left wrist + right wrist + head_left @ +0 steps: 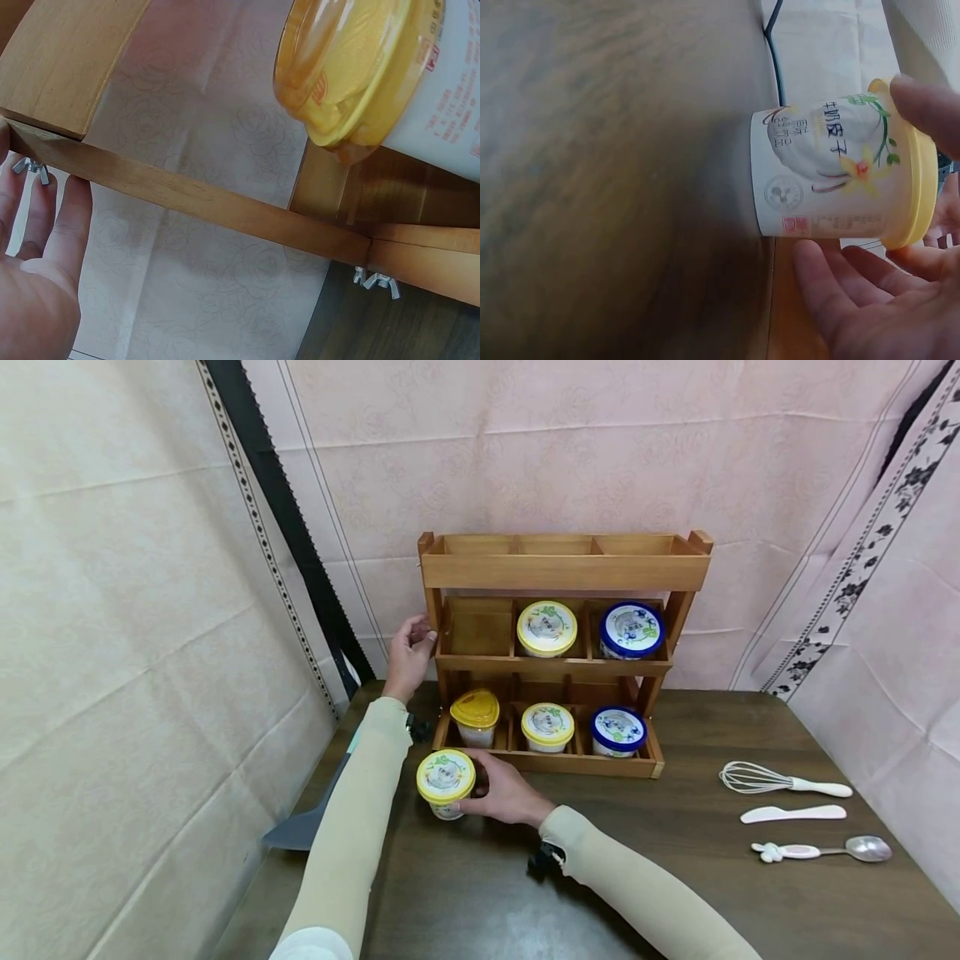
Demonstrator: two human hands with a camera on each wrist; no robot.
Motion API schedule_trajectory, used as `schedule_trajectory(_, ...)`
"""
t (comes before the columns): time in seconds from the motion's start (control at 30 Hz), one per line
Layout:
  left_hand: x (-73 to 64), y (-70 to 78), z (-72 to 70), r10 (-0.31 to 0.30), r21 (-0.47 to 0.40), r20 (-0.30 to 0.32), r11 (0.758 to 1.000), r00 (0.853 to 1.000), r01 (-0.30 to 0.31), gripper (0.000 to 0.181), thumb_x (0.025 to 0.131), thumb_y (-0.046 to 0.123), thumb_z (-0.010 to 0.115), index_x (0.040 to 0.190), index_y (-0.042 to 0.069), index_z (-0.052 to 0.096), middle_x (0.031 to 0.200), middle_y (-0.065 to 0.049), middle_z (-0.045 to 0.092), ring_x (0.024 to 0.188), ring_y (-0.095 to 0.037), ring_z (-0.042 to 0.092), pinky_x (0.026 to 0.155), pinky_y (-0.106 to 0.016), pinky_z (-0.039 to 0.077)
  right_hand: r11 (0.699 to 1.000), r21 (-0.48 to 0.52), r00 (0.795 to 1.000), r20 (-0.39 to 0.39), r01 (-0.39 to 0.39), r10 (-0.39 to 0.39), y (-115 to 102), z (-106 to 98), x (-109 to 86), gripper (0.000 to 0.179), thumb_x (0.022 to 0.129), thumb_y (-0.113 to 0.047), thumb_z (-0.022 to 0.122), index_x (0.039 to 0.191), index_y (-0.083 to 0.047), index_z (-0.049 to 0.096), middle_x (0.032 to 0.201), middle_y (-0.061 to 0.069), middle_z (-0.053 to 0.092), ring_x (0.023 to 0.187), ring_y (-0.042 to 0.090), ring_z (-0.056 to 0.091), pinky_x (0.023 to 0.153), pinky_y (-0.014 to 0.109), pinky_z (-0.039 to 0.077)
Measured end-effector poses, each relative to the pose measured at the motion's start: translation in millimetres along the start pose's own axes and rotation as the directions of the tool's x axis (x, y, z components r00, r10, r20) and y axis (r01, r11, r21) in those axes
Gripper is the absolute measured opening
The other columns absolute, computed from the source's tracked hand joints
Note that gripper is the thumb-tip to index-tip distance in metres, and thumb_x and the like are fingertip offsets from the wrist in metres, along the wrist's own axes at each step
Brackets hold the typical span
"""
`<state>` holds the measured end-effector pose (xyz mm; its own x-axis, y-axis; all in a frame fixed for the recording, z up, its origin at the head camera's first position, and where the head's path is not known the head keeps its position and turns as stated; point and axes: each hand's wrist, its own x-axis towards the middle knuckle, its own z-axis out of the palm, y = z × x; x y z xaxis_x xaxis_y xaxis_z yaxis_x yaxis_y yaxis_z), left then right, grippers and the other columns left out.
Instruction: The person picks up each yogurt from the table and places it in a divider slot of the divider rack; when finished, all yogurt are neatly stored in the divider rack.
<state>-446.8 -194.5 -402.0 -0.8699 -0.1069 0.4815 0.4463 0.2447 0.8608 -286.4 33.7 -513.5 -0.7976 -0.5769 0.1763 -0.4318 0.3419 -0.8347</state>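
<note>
Sitting on dark wooden table [750, 893], against pink draped cloth [600, 443]: yellow-lidded cup [446, 783], upright, just in front of wooden rack [562, 568], near its left end. Being grasped by right hand [504, 793], thumb and fingers curling around rim and side; cup base seemingly resting on tabletop in right wrist view, not yet lifted. Bracing rack's left upright: left hand [408, 653], fingers wrapping loosely against side post at middle-shelf height.

Judging progress: bottom shelf already filled with triangular yellow-lidded tub [475, 717], second yellow-lidded cup [547, 726] and blue-lidded cup [617, 730]; middle shelf carrying yellow-lidded cup [547, 627] and blue-lidded cup [632, 629], left compartment vacant; top shelf showing nothing. Likely about halfway, with cup in hand probably heading for that vacant slot.

Lying well apart at right: whisk [780, 779], white spatula [793, 813], spoon [825, 850].

Hard to make out: top shelf contents behind front board, gray object [300, 831] at table's left edge partly hidden by sleeve, small print on labels.
</note>
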Motion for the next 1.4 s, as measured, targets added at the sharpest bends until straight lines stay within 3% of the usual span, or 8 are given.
schedule_trajectory(0.23, 0.5, 1.2, 0.8, 0.006, 0.007, 0.003, 1.0, 1.0, -0.006, 0.037, 0.106, 0.026, 0.066, 0.142, 0.018, 0.061, 0.133, -0.008, 0.063, 0.128, -0.026, 0.06, 0.113, -0.048, 0.05, 0.998, 0.059, 0.999, -0.04, -0.024, 0.027, -6, -4, -2.7, 0.087, 0.082, -0.032, 0.093, 0.153, -0.012, 0.047, 0.138, 0.005, 0.064, 0.122, 0.02, 0.066, 0.094, 0.037, 0.063)
schedule_trajectory(0.4, 0.9, 0.5, 0.8, 0.008, 0.01, 0.01, 1.0, 1.0, -0.008, 0.036, 0.107, 0.026, 0.065, 0.142, 0.019, 0.061, 0.133, -0.008, 0.063, 0.129, -0.026, 0.059, 0.114, -0.047, 0.049, 0.999, 0.035, 0.998, -0.056, -0.021, 0.023, -11, -11, -5.5, 0.088, 0.082, -0.036, 0.093, 0.154, -0.014, 0.047, 0.141, 0.004, 0.063, 0.123, 0.021, 0.065, 0.093, 0.036, 0.063)
schedule_trajectory(0.7, -0.1, 0.8, 0.7, 0.004, 0.027, 0.007, 1.0, 1.0, -0.004, 0.036, 0.107, 0.027, 0.064, 0.142, 0.02, 0.061, 0.134, -0.007, 0.063, 0.129, -0.026, 0.059, 0.114, -0.047, 0.05, 0.998, 0.061, 0.996, -0.086, -0.009, 0.014, -24, -33, -6.0, 0.086, 0.082, -0.042, 0.093, 0.153, -0.026, 0.047, 0.143, -0.006, 0.061, 0.125, 0.017, 0.065, 0.1, 0.036, 0.06)
schedule_trajectory(1.03, 0.4, 1.4, 0.5, 0.01, 0.03, 0.002, 0.999, 1.0, -0.01, 0.036, 0.108, 0.023, 0.064, 0.143, 0.018, 0.06, 0.134, -0.009, 0.063, 0.128, -0.027, 0.059, 0.113, -0.048, 0.05, 0.996, 0.047, 0.986, -0.149, 0.08, -0.072, -48, -59, 0.6, 0.087, 0.083, -0.037, 0.092, 0.154, -0.019, 0.046, 0.141, 0.003, 0.062, 0.117, 0.028, 0.067, 0.099, 0.053, 0.06)
schedule_trajectory(1.27, 0.5, 1.3, 1.5, -0.001, 0.045, -0.009, 0.999, 1.0, 0.001, 0.036, 0.108, 0.023, 0.063, 0.143, 0.02, 0.06, 0.134, -0.008, 0.063, 0.128, -0.027, 0.06, 0.112, -0.049, 0.05, 0.995, 0.001, 0.977, -0.189, 0.097, -0.095, -68, -79, 6.8, 0.089, 0.083, -0.038, 0.092, 0.156, -0.022, 0.045, 0.141, 0.0, 0.062, 0.114, 0.02, 0.069, 0.096, 0.042, 0.062)
schedule_trajectory(1.4, 0.0, 1.9, 2.1, 0.003, 0.055, -0.012, 0.999, 1.0, -0.003, 0.036, 0.108, 0.022, 0.064, 0.143, 0.019, 0.06, 0.134, -0.008, 0.063, 0.126, -0.027, 0.06, 0.111, -0.049, 0.051, 0.995, 0.002, 0.973, -0.208, 0.104, -0.102, -77, -88, 12.6, 0.089, 0.083, -0.039, 0.092, 0.157, -0.023, 0.044, 0.141, 0.002, 0.061, 0.115, 0.023, 0.069, 0.096, 0.04, 0.062)
